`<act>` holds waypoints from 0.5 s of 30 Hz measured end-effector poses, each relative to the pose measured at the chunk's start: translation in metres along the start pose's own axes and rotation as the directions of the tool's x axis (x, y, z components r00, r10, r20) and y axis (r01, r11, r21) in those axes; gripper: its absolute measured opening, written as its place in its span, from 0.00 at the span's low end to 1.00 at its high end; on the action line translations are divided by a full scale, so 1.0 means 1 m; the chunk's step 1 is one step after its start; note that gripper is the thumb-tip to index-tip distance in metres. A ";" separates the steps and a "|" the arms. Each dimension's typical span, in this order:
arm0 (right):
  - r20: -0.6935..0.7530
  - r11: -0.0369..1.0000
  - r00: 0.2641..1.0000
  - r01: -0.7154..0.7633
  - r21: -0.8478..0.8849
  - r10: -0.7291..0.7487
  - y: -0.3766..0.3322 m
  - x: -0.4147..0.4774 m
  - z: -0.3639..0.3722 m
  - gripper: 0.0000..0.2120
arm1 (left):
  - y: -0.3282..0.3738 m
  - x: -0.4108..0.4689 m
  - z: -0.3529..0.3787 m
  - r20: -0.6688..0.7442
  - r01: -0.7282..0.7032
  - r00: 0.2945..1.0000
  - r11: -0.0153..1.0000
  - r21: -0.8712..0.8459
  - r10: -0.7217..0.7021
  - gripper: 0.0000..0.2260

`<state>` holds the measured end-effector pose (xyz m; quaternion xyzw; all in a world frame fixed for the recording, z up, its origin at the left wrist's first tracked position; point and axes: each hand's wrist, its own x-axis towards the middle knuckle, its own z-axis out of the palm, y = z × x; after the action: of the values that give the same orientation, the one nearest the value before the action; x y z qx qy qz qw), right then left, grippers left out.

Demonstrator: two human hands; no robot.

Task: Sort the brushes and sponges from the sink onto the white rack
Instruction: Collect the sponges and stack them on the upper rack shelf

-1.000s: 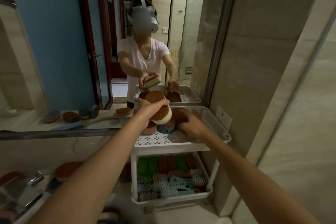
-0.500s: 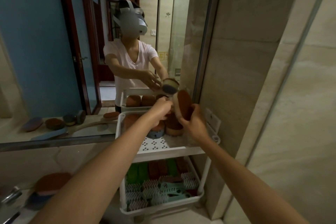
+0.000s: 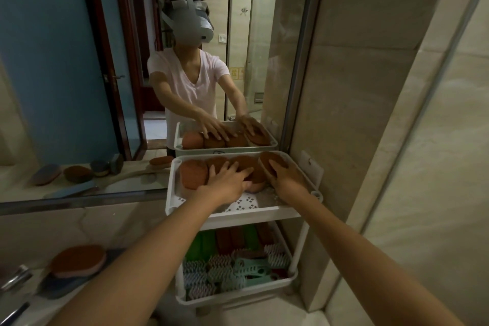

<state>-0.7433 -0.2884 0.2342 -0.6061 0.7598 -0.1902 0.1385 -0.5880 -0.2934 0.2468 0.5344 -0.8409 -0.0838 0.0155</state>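
Head view — both hands at top tray of rack (image 3: pixel 238 216). Left hand (image 3: pixel 229 179) flat, fingers spread, pressing on brown sponges (image 3: pixel 193 174) in row along back of tray. Right hand (image 3: pixel 285 176) fingers curled over tilted brush (image 3: pixel 270 161) at right end — gripping or just resting, cannot tell. Lower tray (image 3: pixel 232 296) holds more brushes and sponges.

Step, by my reading: tidying top row. Next: go back for brush (image 3: pixel 79 259) on tabletop at lower left.
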 end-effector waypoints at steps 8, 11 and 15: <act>0.043 0.980 0.998 -0.034 -0.195 0.043 -0.006 -0.006 -0.001 0.28 | 0.001 -0.001 0.000 0.020 0.002 1.000 1.000 -0.002 -0.002 0.22; 0.123 0.957 0.992 0.048 -0.284 -0.013 -0.007 -0.012 -0.009 0.28 | 0.001 0.000 -0.002 0.042 0.007 0.999 0.999 -0.037 -0.005 0.22; -0.064 0.953 0.965 0.240 -0.185 -0.256 -0.006 -0.024 -0.014 0.24 | 0.004 -0.007 -0.007 -0.122 -0.021 0.992 0.977 -0.212 -0.006 0.22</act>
<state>-0.7386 -0.2648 0.2485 -0.6977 0.6968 -0.1643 0.0262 -0.5884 -0.2864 0.2544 0.5306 -0.8266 -0.1406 0.1245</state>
